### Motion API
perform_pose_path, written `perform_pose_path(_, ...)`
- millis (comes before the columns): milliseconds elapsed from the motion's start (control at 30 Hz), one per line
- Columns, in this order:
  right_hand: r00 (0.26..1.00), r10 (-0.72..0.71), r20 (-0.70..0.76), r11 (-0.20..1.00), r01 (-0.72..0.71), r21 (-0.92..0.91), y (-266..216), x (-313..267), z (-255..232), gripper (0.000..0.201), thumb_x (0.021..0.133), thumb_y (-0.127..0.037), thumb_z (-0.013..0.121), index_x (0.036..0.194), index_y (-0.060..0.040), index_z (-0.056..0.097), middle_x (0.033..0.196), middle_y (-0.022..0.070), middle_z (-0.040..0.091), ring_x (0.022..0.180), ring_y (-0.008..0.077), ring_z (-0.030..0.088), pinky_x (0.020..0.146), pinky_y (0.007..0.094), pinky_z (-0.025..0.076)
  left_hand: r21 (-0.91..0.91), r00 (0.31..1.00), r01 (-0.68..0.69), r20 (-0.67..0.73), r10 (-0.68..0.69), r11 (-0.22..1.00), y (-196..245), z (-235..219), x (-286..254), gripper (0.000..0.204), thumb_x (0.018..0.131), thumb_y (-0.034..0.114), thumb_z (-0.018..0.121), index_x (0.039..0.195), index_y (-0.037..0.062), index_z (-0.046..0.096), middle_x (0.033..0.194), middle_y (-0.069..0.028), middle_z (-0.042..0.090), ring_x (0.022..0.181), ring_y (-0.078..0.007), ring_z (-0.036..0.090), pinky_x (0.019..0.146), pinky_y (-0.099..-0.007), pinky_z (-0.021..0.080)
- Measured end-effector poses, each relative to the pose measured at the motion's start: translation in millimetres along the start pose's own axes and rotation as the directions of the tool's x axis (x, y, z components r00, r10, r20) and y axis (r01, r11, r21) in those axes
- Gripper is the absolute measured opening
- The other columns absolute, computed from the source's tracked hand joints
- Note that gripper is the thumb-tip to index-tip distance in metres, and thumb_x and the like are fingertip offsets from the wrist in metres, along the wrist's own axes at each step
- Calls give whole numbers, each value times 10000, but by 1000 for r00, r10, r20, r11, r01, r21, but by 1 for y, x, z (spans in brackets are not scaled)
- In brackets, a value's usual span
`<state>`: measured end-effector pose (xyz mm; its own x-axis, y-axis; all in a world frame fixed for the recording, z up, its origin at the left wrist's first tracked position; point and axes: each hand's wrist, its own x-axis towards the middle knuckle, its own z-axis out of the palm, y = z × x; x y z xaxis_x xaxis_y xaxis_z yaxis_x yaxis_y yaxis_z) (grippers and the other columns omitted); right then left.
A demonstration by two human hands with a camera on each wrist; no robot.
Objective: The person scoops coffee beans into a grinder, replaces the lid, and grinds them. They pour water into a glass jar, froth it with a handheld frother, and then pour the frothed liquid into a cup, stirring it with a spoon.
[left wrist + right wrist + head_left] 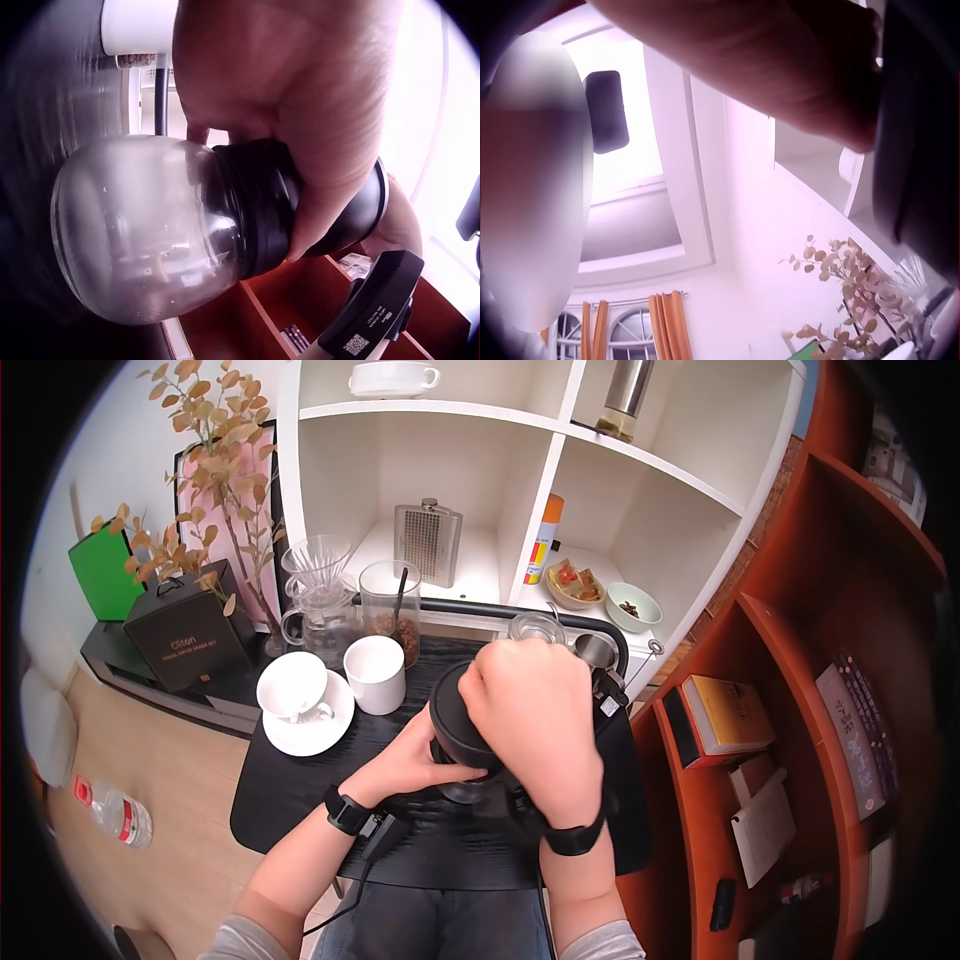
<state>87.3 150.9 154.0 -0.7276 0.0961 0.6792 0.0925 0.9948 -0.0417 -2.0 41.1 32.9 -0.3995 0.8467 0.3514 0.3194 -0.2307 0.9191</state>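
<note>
A black coffee grinder (455, 722) with a clear glass jar (139, 232) at its base stands over the black table in front of me. My left hand (405, 760) wraps round its black body, thumb on the near side. Curled over the grinder's top is my right hand (540, 700); its fingertips and whatever part they grip are hidden in the head view. The right wrist view shows a finger (780, 67) reaching to the dark grinder edge. The glass jar holds no visible grounds, only small droplets or specks.
On the black table (330, 815), a white cup (290, 682) on a saucer (305, 742), a white mug (375, 675), a tall glass (385, 595) and a glass dripper (318, 565) stand left. A glass jar (537, 627) and metal cup (597, 650) are behind my right hand. White shelves rise behind.
</note>
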Motion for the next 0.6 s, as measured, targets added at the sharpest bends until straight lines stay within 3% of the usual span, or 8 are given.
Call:
perform_pose_path(167,995,14,96,961,-41,275,13,5,-11,426,830,-301,619,557,18,544,510,179,486,492,332,522,483,391,403,-73,998,53,41,-50,996,0,-1,1,869,671,39,795,1381,41,293,1320,-70,427,1228,-155,396,1034,-326,327)
perform_pose_path(267,987,1,162,894,-74,443,29,8,-28,425,817,-259,675,567,24,481,451,99,375,414,217,374,449,321,332,-93,996,60,70,-54,994,-3,-2,1,863,676,28,787,1383,43,293,1321,-68,426,1229,-154,392,1036,-325,324)
perform_pose_path(300,976,27,218,879,-127,460,36,7,-32,311,788,-214,712,667,1,524,494,38,415,453,133,371,454,290,326,-123,995,64,84,-54,990,-4,-3,0,861,678,21,783,1385,45,292,1320,-66,426,1229,-153,391,1039,-324,320)
perform_pose_path(367,963,-63,263,820,-100,564,51,6,-33,252,740,-188,751,819,-32,569,616,0,492,552,96,436,511,268,360,-129,994,74,90,-62,989,-4,-3,-1,850,682,13,777,1382,46,297,1310,-61,435,1215,-145,403,1026,-319,338)
perform_pose_path(400,937,-181,298,800,-36,599,61,7,-34,385,692,-191,784,1001,-59,597,811,28,581,745,117,530,636,254,408,-136,993,83,97,-70,987,-3,-3,-2,838,686,6,772,1379,47,302,1300,-56,444,1202,-137,416,1013,-314,355)
perform_pose_path(433,939,-178,296,799,-37,600,66,7,-30,385,692,-191,784,1001,-59,597,811,28,581,745,117,530,636,254,408,-134,993,83,100,-70,988,-2,-3,-2,838,686,6,772,1379,47,302,1300,-56,444,1202,-137,416,1013,-314,355)
perform_pose_path(500,895,-350,277,616,-3,787,73,7,-24,465,706,-248,768,1096,-61,596,948,66,608,864,184,556,740,296,444,-230,983,157,130,-129,961,0,-2,-2,712,687,-19,746,1310,25,404,1211,-40,529,1139,-127,476,966,-293,400)
perform_pose_path(600,817,-467,340,556,-28,831,83,17,-14,498,705,-187,767,1159,-72,600,1067,61,619,959,188,559,856,310,444,-282,966,223,189,-174,933,0,-3,-3,676,692,-12,741,1291,20,429,1194,-41,545,1132,-128,483,962,-289,400)
